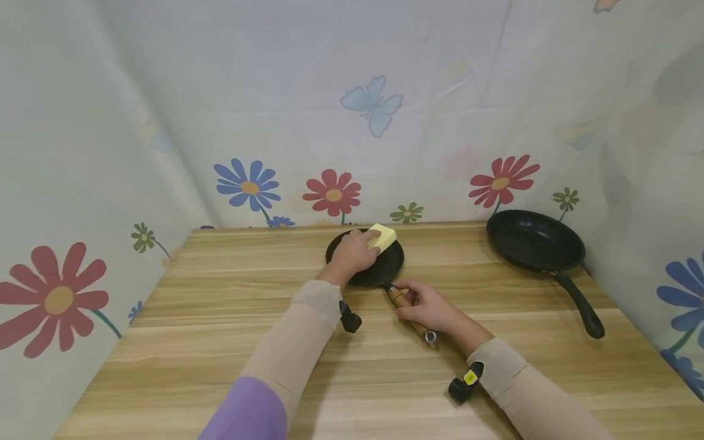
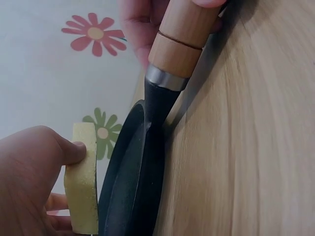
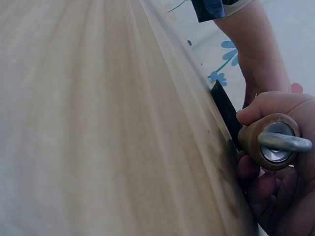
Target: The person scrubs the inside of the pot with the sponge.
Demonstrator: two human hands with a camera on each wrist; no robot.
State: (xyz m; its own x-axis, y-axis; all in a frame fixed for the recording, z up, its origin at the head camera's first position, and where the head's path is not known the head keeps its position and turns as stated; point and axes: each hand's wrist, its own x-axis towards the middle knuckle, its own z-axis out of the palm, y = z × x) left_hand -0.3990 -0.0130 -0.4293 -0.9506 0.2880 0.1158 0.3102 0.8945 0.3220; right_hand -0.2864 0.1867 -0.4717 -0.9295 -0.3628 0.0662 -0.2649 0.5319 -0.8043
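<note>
A small black frying pan (image 1: 388,264) with a wooden handle (image 2: 180,37) lies near the table's back edge. My left hand (image 1: 354,252) pinches a pale yellow sponge (image 1: 383,237) between thumb and fingers, over the pan's cooking surface. In the left wrist view the sponge stands right at the pan's rim. My right hand (image 1: 429,305) grips the wooden handle, its thumb on one side and fingers curled on the other. A metal hanging ring (image 3: 285,142) sticks out from the handle's end in the right wrist view.
A larger black frying pan (image 1: 536,239) rests at the table's back right, its black handle (image 1: 580,305) pointing toward the front right. The wood-grain table (image 1: 220,318) meets a flower-printed cloth (image 1: 297,122) behind and on both sides.
</note>
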